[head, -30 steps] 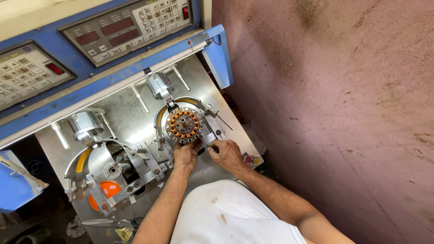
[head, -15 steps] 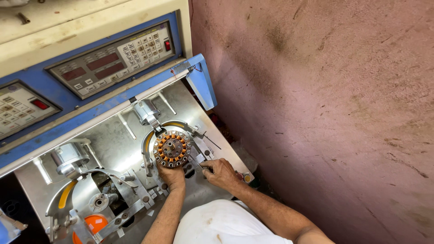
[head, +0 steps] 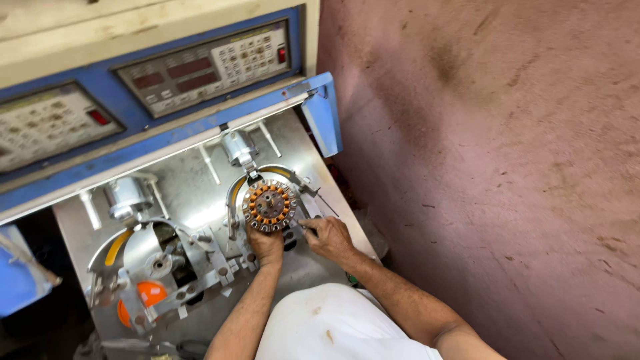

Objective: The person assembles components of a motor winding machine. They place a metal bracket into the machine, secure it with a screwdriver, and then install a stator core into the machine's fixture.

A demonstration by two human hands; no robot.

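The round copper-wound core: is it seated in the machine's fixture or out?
In: the core sits within the curved guard, left hand touching its lower edge.

— What is sitting at the right-hand winding station?

— A round stator [head: 269, 205], ringed with copper-orange coils around a grey metal hub, is facing the camera, mounted upright on its fixture.

— Where are the hands lying against it?

— The left hand [head: 266, 245] is touching its rim at six o'clock; the right hand [head: 329, 237] is resting just beside it at four o'clock.
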